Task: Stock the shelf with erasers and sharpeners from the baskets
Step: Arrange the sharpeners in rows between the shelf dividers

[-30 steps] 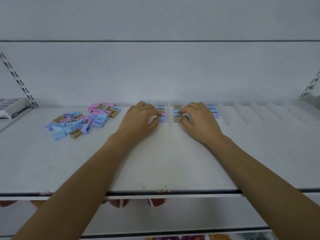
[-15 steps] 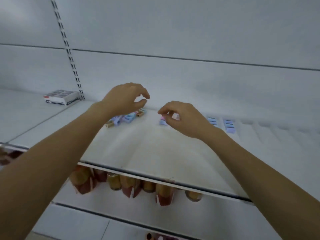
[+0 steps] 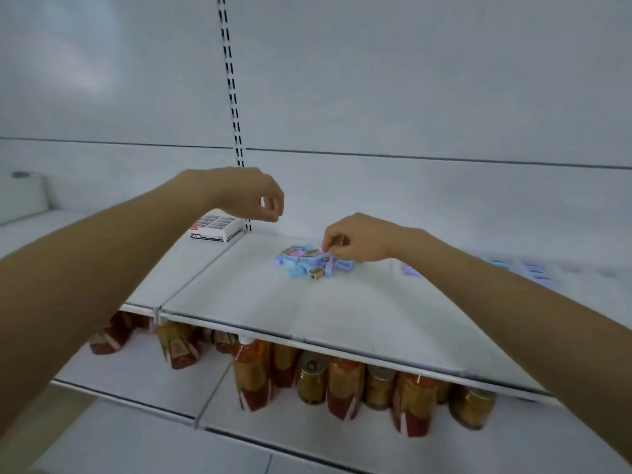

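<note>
**Pastel sharpeners heaped on a white shelf, two hands at work**

Pastel blue, pink and lilac pieces, with a few tan ones, make up the pile of sharpeners [image 3: 307, 261], which lies loose near the middle of the shelf [image 3: 342, 313]. The right hand [image 3: 357, 239] reaches in from the right, and its fingertips [image 3: 331, 247] are bunched narrowly together and touch the far right edge of the pile. It cannot be told whether a piece is already pinched between them. The left hand [image 3: 253, 196] hovers above the shelf, well clear of the pile, its fingers curled and the thumb and forefinger meeting in a small ring (nothing can be seen inside it).

A box of erasers [image 3: 216, 228], white with dark print, sits on the neighbouring shelf section just below and left of the left hand, at the foot of the slotted upright [image 3: 232, 97]. Short rows of sharpeners [image 3: 537, 272] stand to the right, beyond the right forearm, blurred. On the lower shelf [image 3: 143, 378], bottles [image 3: 253, 374] with reddish labels stand beside gold cans [image 3: 310, 376].
</note>
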### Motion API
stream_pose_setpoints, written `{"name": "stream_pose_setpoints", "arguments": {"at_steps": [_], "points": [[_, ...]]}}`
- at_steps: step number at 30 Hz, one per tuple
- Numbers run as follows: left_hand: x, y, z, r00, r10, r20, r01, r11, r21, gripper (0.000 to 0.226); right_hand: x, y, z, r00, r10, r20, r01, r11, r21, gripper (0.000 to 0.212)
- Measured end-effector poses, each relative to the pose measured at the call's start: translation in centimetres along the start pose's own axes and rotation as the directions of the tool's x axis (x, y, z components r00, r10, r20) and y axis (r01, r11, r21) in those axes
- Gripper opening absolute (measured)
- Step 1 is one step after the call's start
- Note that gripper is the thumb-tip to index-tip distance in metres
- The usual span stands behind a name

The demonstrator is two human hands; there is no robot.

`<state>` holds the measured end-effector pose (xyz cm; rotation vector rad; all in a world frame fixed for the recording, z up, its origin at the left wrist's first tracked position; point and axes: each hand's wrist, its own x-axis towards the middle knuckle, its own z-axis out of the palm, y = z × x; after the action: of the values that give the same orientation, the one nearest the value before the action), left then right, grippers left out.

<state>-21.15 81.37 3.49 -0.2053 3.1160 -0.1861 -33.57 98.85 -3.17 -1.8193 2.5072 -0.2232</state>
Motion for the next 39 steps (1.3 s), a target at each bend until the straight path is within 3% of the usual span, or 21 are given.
{"name": "stream_pose_setpoints", "arguments": {"at_steps": [5,13,19,25,29,35,39], "points": [[-0.7,-4.1,1.4,0.989,0.029,0.142,-0.037,0.998,0.052,0.011,2.6,-1.8,0.3,0.993,0.1,0.063,-0.092,0.988,-0.128,0.022],[2.4,-5.7,5.9,0.98,0.112,0.165,-0.108,0.994,-0.032,0.018,5.8,-2.4,1.2,0.973,0.214,0.081,-0.203,0.971,-0.129,0.019],[6.3,-4.6,8.5,0.974,0.145,0.173,-0.142,0.989,-0.03,0.024,8.8,-1.4,1.5,0.982,0.179,0.059,-0.172,0.98,-0.098,0.025],[8.6,-5.3,12.0,0.992,0.092,0.082,-0.084,0.992,-0.099,0.026,12.1,0.0,3.1,0.986,0.132,0.1,-0.129,0.991,-0.04,0.028],[8.9,-7.1,12.5,0.99,0.132,0.058,-0.116,0.968,-0.221,0.014,13.3,0.5,4.6,0.979,0.147,0.144,-0.155,0.987,0.047,0.028],[10.3,-9.9,12.9,0.988,0.148,0.043,-0.133,0.958,-0.254,0.028,14.6,0.3,5.6,0.973,0.158,0.167,-0.176,0.98,0.096,0.039],[11.0,-11.1,13.2,0.985,0.168,-0.04,-0.172,0.93,-0.325,0.021,15.4,0.0,5.4,0.958,0.201,0.205,-0.226,0.968,0.106,0.031]]}}
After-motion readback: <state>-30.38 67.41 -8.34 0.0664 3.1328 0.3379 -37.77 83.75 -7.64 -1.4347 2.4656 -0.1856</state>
